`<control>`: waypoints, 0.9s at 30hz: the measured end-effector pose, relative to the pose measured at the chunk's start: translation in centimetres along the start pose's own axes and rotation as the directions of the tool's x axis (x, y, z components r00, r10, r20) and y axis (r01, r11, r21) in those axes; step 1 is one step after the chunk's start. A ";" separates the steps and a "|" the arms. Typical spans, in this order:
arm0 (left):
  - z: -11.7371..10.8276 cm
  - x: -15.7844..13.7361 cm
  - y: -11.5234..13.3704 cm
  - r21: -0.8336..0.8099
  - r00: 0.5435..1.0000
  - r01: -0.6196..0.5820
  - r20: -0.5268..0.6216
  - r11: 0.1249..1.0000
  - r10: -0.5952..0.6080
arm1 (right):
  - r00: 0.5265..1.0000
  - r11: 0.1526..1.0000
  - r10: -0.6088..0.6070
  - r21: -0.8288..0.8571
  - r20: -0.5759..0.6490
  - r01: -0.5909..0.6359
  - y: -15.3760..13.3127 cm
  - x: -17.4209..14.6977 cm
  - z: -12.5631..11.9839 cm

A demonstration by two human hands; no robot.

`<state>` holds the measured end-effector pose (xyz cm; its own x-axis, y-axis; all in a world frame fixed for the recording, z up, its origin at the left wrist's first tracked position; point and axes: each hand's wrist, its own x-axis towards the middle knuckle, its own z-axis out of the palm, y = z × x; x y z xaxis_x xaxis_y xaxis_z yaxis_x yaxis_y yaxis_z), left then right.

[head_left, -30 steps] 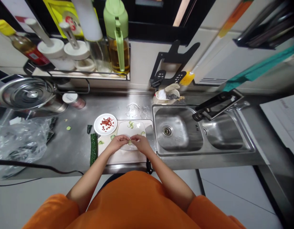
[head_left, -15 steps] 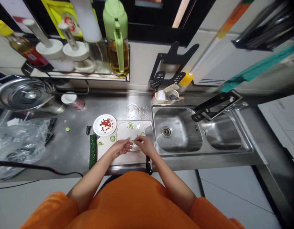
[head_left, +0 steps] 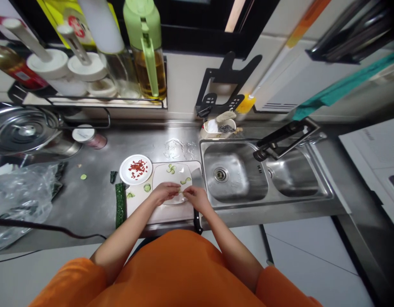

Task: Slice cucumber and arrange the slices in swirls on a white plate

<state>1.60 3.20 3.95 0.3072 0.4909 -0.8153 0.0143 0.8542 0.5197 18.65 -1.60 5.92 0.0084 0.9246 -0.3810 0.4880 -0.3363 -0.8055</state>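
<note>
Both hands meet over a white square plate (head_left: 161,198) lying on a cutting board (head_left: 181,216). My left hand (head_left: 165,193) pinches a thin pale-green cucumber slice (head_left: 181,192) at its left side. From the right, my right hand (head_left: 197,198) has thumb and fingertips closed on the same slice. Folded cucumber slices (head_left: 171,169) sit at the plate's far side, and more cucumber pieces (head_left: 185,181) lie near its right edge. On the board, left of the plate, is a loose cucumber slice (head_left: 147,187). A knife (head_left: 197,221) rests along the board's right edge, partly behind my right hand.
A round plate of chopped red pieces (head_left: 123,172) overlaps the board's far left corner. Left of the board lie a cut cucumber (head_left: 120,205) and its end piece (head_left: 113,177). A double sink (head_left: 238,206) is at right; a plastic bag (head_left: 21,192) lies far left.
My left hand has come closer to my right, its fingers now closing at the slice. A slice near the plate's right edge now shows more fully. The whole view has shifted slightly.
</note>
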 end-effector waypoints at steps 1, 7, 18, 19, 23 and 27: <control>0.2 0.2 0.2 0.036 0.999 -0.030 -0.010 0.999 0.031 | 1.000 1.000 0.023 -0.006 -0.018 -0.024 0.3 0.1 0.0; 1.5 2.1 1.7 0.409 0.956 -0.242 -0.053 0.880 0.288 | 0.981 0.981 0.122 -0.135 -0.149 -0.142 1.1 1.5 0.0; 2.4 4.1 3.1 0.808 0.847 -0.336 0.034 0.483 0.531 | 0.933 0.866 0.252 -0.371 -0.257 -0.336 -0.2 3.0 0.3; 2.5 4.2 3.1 0.815 0.846 -0.333 0.036 0.474 0.532 | 0.930 0.859 0.262 -0.377 -0.257 -0.346 -0.3 2.9 0.3; 2.5 4.3 2.9 0.830 0.841 -0.328 0.038 0.452 0.540 | 0.926 0.840 0.285 -0.399 -0.249 -0.367 -0.5 3.0 0.3; 2.4 4.5 2.8 0.831 0.839 -0.335 0.049 0.443 0.542 | 0.921 0.822 0.309 -0.420 -0.238 -0.385 -0.9 3.2 0.3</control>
<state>5.27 7.44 2.34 0.3122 0.8665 -0.3895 0.6943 0.0718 0.7161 17.98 1.56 5.27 0.3667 0.7899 -0.4915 0.7642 -0.5571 -0.3250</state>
